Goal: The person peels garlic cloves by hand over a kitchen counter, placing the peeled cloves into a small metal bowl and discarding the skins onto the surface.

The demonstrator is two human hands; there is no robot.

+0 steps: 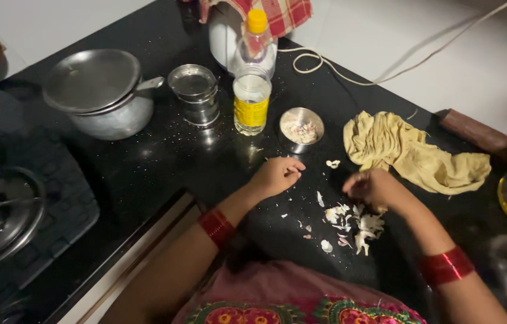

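Note:
My left hand [277, 175] rests on the black counter [163, 156] with its fingers curled, just below a small steel bowl [301, 129] of peeled garlic. What it holds, if anything, is hidden. My right hand [372, 187] is blurred and closed, hovering over a heap of pale garlic skins [352, 223]; its fingertips seem pinched on a small piece I cannot make out. A single garlic bit [332, 164] lies between the bowl and my right hand. Red bangles circle both wrists.
A yellow cloth [412, 153] lies crumpled at the right. A bottle with a yellow label [251, 99], a lidded steel tin [194, 91] and a lidded pot [100, 93] stand at the back. A stove with a pan [1, 216] sits at the left.

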